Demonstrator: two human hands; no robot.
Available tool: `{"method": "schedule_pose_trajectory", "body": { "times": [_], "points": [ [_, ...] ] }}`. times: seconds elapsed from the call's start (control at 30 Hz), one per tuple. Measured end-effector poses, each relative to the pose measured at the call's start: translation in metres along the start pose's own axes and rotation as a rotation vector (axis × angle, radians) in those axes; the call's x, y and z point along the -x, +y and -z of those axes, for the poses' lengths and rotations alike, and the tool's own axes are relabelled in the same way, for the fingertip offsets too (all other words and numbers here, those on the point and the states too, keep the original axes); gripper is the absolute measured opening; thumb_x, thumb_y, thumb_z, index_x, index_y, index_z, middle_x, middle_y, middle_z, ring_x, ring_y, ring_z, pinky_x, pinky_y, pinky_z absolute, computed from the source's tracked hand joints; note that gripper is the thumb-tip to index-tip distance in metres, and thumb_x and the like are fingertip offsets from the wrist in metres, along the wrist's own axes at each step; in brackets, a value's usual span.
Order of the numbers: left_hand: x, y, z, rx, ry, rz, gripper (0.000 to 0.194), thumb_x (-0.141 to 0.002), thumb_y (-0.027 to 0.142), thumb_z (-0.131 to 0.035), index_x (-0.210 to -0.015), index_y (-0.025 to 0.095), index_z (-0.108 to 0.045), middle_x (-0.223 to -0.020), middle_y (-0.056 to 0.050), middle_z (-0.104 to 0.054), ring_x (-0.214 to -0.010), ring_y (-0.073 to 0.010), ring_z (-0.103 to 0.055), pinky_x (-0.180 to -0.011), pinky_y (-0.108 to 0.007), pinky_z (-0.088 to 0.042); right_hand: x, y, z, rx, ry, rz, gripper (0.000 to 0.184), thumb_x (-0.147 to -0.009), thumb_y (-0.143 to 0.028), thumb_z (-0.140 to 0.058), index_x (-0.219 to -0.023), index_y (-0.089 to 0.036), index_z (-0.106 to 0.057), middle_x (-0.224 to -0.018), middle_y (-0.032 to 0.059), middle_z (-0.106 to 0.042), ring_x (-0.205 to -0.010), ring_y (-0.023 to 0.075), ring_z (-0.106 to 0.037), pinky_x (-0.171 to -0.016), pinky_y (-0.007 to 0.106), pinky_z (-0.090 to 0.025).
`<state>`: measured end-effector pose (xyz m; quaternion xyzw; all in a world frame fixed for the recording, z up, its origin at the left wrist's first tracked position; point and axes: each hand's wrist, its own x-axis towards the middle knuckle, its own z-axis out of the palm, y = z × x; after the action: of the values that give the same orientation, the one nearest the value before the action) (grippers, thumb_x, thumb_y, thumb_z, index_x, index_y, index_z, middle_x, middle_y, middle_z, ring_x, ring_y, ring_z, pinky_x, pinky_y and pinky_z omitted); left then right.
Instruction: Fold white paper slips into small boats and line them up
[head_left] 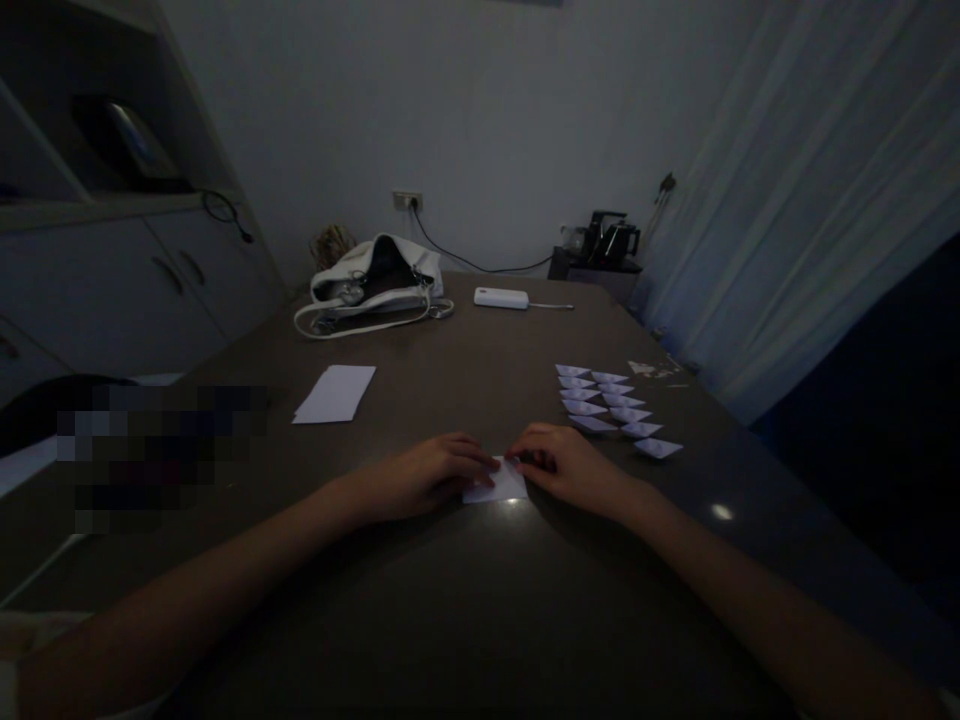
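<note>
A small folded sheet of white paper (510, 484) lies on the table between my two hands. The fingers of my left hand (442, 476) are stretched out and apart, resting on the left part of the sheet; its thumb is mostly hidden. At the upper right edge of the same paper, my right hand (566, 465) has its thumb and index finger closed in a pinch, the other fingers curled. Several folded paper boats (592, 424) stand in two rows just beyond my right hand. Off to the left sits a stack of white paper sheets (336, 394).
At the back of the brown table (480, 610) are a white handbag (375, 285) and a white power strip-like device (501, 298) with a short cable. Paper scraps (651, 370) lie near the right edge. A kettle (619, 241) stands beyond the table. A blurred patch covers the left side.
</note>
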<state>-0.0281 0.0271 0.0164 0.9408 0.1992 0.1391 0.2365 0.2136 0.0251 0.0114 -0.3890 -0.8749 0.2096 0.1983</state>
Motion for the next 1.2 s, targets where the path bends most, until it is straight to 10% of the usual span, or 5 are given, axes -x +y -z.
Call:
{"method": "schedule_pose_trajectory", "body": {
  "times": [0.43,0.83,1.2],
  "points": [
    [0.002,-0.003,0.001,-0.095,0.088,0.18,0.032,-0.086,0.029,-0.061,-0.115,0.018,-0.061,-0.108,-0.01,-0.057,-0.099,-0.0228,-0.056,-0.086,-0.036,-0.046,0.0,-0.001,0.0,0.002,-0.008,-0.016,0.021,-0.083,-0.011,-0.058,-0.1,-0.018,-0.069,-0.086,0.0034,-0.059,-0.064,0.0093,-0.052,-0.059,0.022,-0.04],
    [-0.003,0.004,0.001,-0.42,0.029,0.098,0.023,-0.094,0.024,-0.047,-0.107,0.019,-0.065,-0.1,-0.01,-0.058,-0.091,-0.0219,-0.054,-0.081,-0.034,-0.043,0.0,-0.001,0.0,0.065,-0.024,0.004,0.022,-0.083,-0.009,-0.057,-0.1,-0.017,-0.068,-0.089,0.0046,-0.06,-0.072,0.012,-0.055,-0.065,0.023,-0.042],
    [-0.007,0.007,-0.011,-0.548,0.044,0.116,0.02,-0.093,0.019,-0.045,-0.095,0.012,-0.064,-0.091,-0.011,-0.059,-0.083,-0.0216,-0.054,-0.076,-0.034,-0.045,0.001,-0.035,-0.009,0.518,-0.116,0.067,0.038,-0.081,-0.001,-0.046,-0.112,-0.015,-0.064,-0.1,0.0099,-0.062,-0.091,0.0224,-0.054,-0.076,0.033,-0.044]
  ]
}}
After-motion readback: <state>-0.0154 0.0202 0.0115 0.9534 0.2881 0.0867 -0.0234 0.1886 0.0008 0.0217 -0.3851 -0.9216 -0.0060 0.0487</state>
